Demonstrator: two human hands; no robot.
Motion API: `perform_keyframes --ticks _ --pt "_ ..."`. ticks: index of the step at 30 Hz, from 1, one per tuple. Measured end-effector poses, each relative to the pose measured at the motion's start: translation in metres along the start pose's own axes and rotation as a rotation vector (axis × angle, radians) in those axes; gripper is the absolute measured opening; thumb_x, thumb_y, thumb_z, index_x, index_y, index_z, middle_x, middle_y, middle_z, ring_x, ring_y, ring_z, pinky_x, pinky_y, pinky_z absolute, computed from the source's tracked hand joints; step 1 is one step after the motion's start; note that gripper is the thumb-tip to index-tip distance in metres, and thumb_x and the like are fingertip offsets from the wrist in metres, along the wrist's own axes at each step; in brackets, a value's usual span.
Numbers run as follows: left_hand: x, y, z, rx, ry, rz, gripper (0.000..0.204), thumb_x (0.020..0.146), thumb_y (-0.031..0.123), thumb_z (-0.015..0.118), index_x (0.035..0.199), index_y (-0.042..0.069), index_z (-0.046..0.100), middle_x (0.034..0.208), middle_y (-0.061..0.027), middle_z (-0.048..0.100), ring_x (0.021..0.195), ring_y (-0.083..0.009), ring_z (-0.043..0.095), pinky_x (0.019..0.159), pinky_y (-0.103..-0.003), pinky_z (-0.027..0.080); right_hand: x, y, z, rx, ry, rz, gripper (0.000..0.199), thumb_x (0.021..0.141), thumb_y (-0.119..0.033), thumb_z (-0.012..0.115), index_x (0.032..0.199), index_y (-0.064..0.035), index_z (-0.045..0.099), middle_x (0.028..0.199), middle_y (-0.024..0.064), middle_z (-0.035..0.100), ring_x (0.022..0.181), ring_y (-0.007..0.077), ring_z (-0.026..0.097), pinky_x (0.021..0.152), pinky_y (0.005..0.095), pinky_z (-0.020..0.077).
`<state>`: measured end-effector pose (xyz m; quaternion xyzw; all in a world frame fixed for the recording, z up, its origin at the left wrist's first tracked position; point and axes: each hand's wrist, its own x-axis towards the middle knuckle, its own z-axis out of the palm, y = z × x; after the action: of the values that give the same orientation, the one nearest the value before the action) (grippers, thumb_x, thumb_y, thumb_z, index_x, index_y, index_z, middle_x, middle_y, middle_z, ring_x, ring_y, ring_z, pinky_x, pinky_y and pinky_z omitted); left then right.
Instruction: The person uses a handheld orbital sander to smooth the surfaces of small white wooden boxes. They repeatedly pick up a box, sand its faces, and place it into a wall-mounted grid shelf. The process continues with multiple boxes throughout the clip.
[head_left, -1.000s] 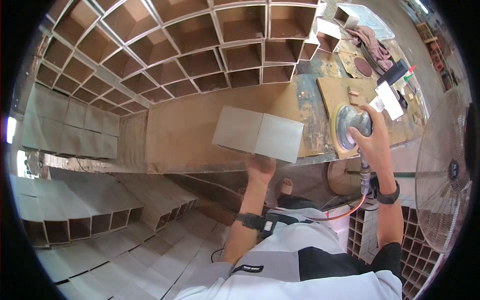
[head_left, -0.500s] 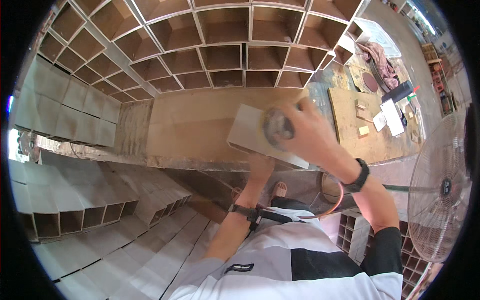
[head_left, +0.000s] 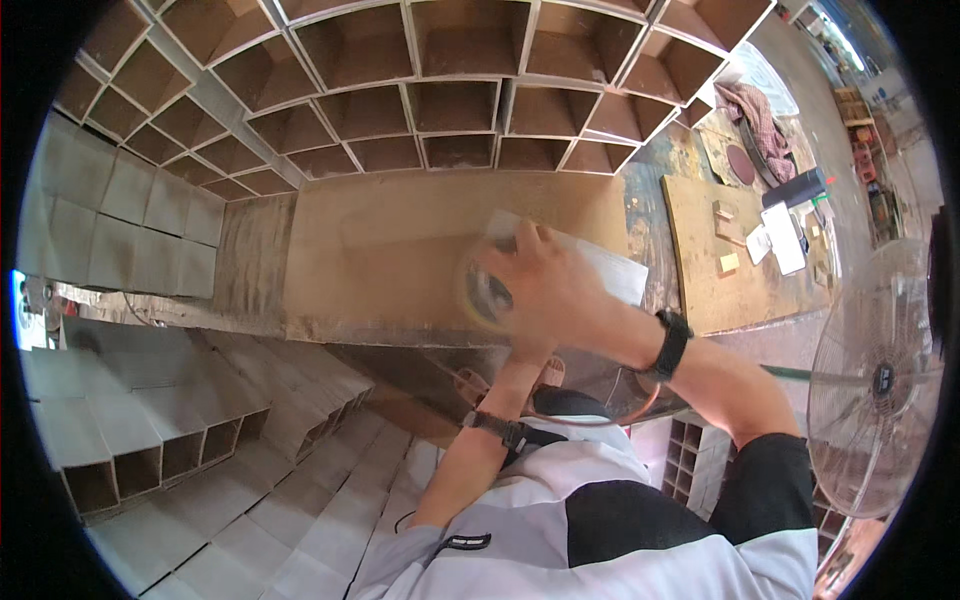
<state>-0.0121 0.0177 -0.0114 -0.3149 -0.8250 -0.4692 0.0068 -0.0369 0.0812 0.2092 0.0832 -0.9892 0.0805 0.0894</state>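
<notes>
My right hand (head_left: 548,285) is shut on a round hand sander (head_left: 488,296), blurred by motion, and presses it on the left part of a flat grey panel (head_left: 612,272). The panel lies on the brown workbench top (head_left: 380,250). My left hand (head_left: 528,352) reaches up from below to the panel's near edge and holds it there. My right hand and wrist cover most of it. A dark watch sits on each wrist.
Open wooden cubby shelving (head_left: 450,90) stands behind the bench. Grey box units (head_left: 150,440) lie stacked at lower left. At right are a board (head_left: 700,270) with small blocks and paper, a cloth (head_left: 758,110) and a standing fan (head_left: 880,380).
My right hand swung the sander from the far right of the bench leftward onto the panel and across it. My left hand has stayed at the panel's near edge.
</notes>
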Motion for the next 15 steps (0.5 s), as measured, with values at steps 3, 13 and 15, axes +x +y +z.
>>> perform_keyframes --ticks 3,13,15 --pt "-0.004 0.006 -0.002 -0.010 -0.029 -0.020 0.046 0.078 0.020 0.069 0.122 0.009 0.066 0.114 -0.0163 0.066 0.107 -0.0413 0.060 0.095 -0.051 0.046 0.046 0.061 -0.006 -0.013 -0.113 0.330 0.029 0.083 -0.024 0.061 0.108 -0.0090 0.064 0.107 0.0324 0.055 0.094 0.0463 0.065 0.072 0.0513 0.0573" --pt "0.006 0.013 -0.012 0.152 0.078 0.159 0.038 0.087 0.020 0.060 0.124 0.010 0.064 0.117 -0.0118 0.065 0.110 -0.0297 0.062 0.095 -0.045 0.048 0.049 0.034 -0.013 0.075 -0.182 0.369 0.037 0.084 -0.022 0.061 0.119 -0.0111 0.063 0.106 0.0309 0.056 0.095 0.0434 0.063 0.076 0.0500 0.0568" --pt "0.003 0.007 0.005 0.229 0.117 0.087 0.037 0.086 0.020 0.060 0.122 0.010 0.064 0.113 -0.0119 0.066 0.106 -0.0298 0.063 0.090 -0.044 0.050 0.042 0.024 -0.007 0.055 -0.133 0.258 0.037 0.084 -0.022 0.061 0.119 -0.0100 0.063 0.104 0.0295 0.057 0.094 0.0421 0.063 0.076 0.0497 0.0566"
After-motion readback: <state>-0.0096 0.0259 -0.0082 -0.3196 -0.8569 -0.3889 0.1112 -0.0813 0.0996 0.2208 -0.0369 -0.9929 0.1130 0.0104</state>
